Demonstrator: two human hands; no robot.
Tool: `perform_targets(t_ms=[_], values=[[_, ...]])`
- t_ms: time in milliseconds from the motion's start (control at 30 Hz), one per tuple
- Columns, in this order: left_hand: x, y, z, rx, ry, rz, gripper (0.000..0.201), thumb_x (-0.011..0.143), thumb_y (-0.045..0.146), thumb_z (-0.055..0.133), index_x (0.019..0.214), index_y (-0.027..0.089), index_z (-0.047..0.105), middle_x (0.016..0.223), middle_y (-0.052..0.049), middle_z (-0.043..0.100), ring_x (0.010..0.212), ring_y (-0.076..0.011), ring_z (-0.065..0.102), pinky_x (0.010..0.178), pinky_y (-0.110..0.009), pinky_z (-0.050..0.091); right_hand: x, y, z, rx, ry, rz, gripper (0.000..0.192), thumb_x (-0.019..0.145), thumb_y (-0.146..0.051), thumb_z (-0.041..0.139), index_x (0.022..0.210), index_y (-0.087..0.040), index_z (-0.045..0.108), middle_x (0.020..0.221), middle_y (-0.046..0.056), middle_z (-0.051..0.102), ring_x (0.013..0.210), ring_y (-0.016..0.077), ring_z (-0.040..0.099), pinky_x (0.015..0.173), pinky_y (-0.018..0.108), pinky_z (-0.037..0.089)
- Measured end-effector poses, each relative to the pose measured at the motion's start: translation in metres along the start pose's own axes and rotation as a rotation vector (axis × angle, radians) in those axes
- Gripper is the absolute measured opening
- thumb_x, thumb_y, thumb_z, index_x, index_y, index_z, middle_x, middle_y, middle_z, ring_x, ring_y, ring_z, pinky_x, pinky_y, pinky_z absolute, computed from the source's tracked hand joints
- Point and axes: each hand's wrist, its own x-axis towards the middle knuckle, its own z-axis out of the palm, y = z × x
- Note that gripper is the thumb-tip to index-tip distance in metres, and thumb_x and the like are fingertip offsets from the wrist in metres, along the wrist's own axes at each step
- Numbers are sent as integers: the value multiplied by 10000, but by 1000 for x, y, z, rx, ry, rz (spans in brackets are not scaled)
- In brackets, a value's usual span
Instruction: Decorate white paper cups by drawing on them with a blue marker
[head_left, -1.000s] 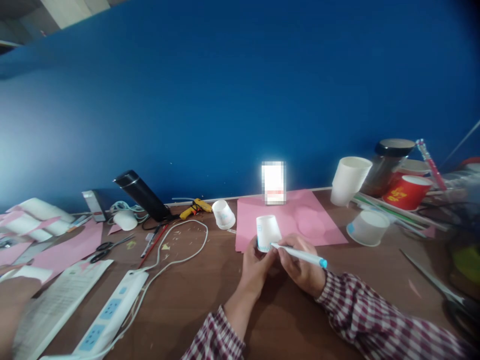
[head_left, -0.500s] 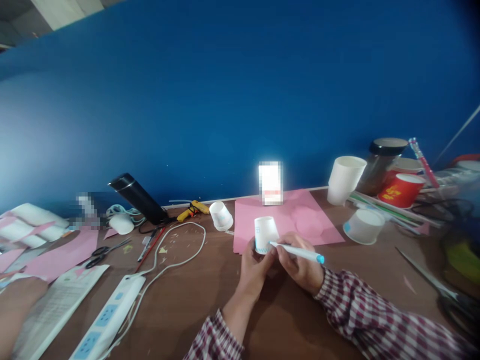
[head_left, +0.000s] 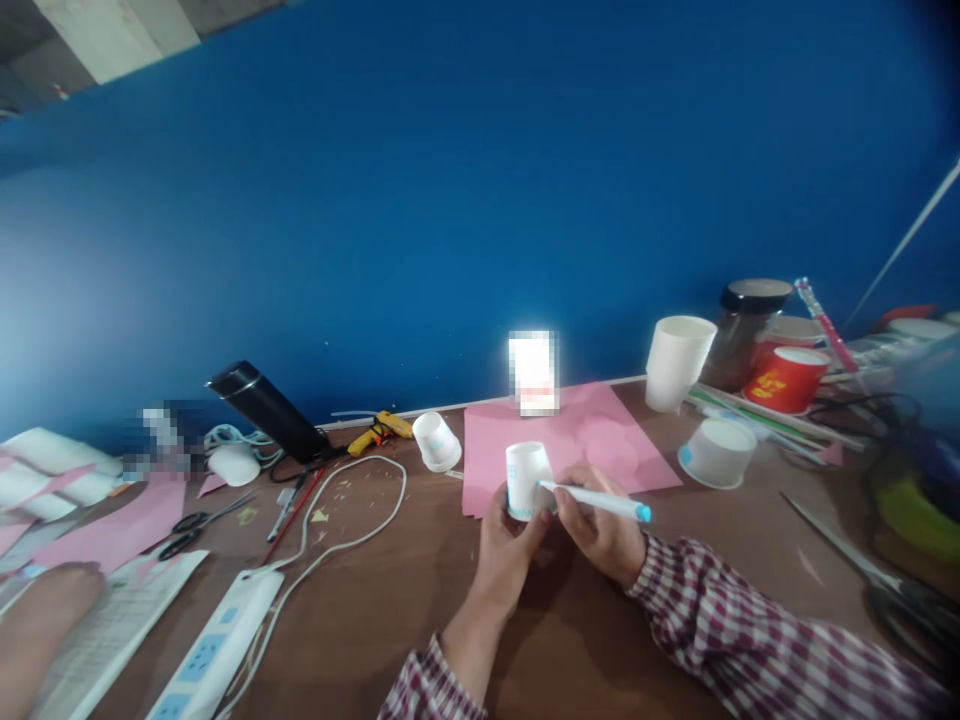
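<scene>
Your left hand (head_left: 506,545) is curled round the base of a small white paper cup (head_left: 526,478), which it holds upside down just above the worktop (head_left: 390,610), and your right hand (head_left: 600,530) is closed in a writing grip on a white marker with a blue cap (head_left: 596,501), whose tip touches the cup's wall near the lower edge. Starting with the biggest things: the brown worktop runs along a blue wall, and a pink paper sheet (head_left: 600,440) lies on it just behind the cup, with a rounder pink piece resting on it. As for progress, I judge the drawing on the cup to be partly done: a blue zigzag band shows along the rim at the bottom and a faint blue mark sits higher on the wall, while most of the white surface you can see is bare; the far side is hidden, so how far round the band goes cannot be told. Several more cups stand about: a tall white cup (head_left: 677,363) near the wall on the right, a low white bowl-shaped cup (head_left: 716,452) upside down beside the pink sheet, a red cup (head_left: 784,379) farther right, and another small cup (head_left: 437,441) tilted to the left of the sheet. Farther left lie a white power strip (head_left: 217,655), black scissors (head_left: 199,515) and a yellow glue gun (head_left: 384,427). Another person's hand (head_left: 41,630) rests on paper at the left edge.
</scene>
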Motion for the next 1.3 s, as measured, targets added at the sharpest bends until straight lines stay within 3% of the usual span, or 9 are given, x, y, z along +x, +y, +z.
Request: perform_targets(t_ms=[800,1300], values=[[-2,-2,-5,173,38,-7,511,716,374,713,1148,135,580,990,-94,669,904,-222,604,796,-293,463,2,3,-1,-33,55,13,81,886,-213,456,856,-192,528,740,31,603,658,163,592,606,288,496],[-3,-2,-4,125,60,1,524,711,375,715,1167,150,585,1019,-85,679,922,-214,609,818,-282,460,2,3,-1,-36,33,15,88,889,-212,451,834,-196,519,738,31,595,661,161,587,599,281,490]])
